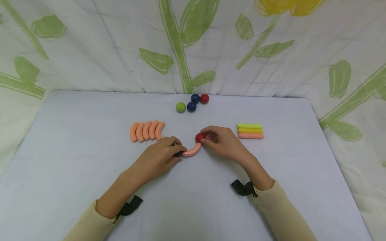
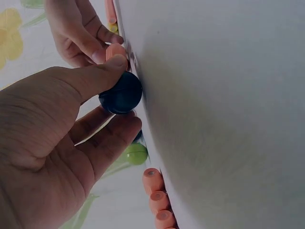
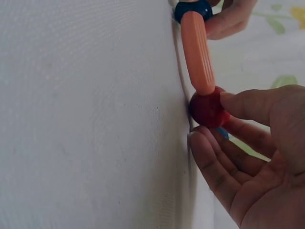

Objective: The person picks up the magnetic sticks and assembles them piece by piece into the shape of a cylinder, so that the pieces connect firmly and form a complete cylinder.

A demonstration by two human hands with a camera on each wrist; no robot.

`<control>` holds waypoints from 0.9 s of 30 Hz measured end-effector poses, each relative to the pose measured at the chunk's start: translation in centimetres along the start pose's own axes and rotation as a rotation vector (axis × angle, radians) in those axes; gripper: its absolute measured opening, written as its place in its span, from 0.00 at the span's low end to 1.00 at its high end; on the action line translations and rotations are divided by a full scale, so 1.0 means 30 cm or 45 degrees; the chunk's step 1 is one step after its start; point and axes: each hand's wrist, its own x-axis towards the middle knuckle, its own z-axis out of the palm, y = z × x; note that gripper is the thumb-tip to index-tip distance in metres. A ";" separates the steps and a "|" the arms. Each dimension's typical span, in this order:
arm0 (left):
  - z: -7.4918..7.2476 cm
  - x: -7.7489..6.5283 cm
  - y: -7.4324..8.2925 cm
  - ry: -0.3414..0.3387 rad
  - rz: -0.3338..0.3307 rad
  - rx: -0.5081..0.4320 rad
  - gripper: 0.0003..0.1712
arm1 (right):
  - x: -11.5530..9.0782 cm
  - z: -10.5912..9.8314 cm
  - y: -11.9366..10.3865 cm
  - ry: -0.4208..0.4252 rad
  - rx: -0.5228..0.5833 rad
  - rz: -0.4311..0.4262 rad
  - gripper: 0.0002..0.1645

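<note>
Rod (image 1: 192, 151), curved and orange, roughly central between the counter's (image 1: 193, 201) left and right edges; left hand (image 1: 161, 154), grip narrowed to a pinch, holds the blue ball (image 2: 120, 94) at one end; right hand (image 1: 224, 142) likewise pinches the red ball (image 3: 206, 109) at the other.

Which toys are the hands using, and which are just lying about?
In use:
- dark blue plastic-looking ball, in the left hand
- red plastic-looking ball, in the right hand
- curved peach plastic-looking stick between them

Lying about, maybe spares:
- five more curved peach sticks
- three straight plastic-looking sticks: lime, yellow, peach
- green plastic-looking ball, two more dark blue balls, another red ball
</note>
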 end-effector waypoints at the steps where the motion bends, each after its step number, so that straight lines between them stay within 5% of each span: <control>1: 0.001 0.001 0.002 -0.001 0.002 -0.001 0.16 | 0.001 0.001 0.000 0.005 0.000 -0.005 0.18; 16: -0.019 0.002 0.007 -0.081 -0.062 -0.119 0.26 | -0.004 0.024 -0.004 0.067 -0.044 0.057 0.22; 27: -0.130 -0.005 -0.085 0.030 -0.371 -0.061 0.14 | -0.001 0.037 -0.003 0.081 -0.009 0.036 0.24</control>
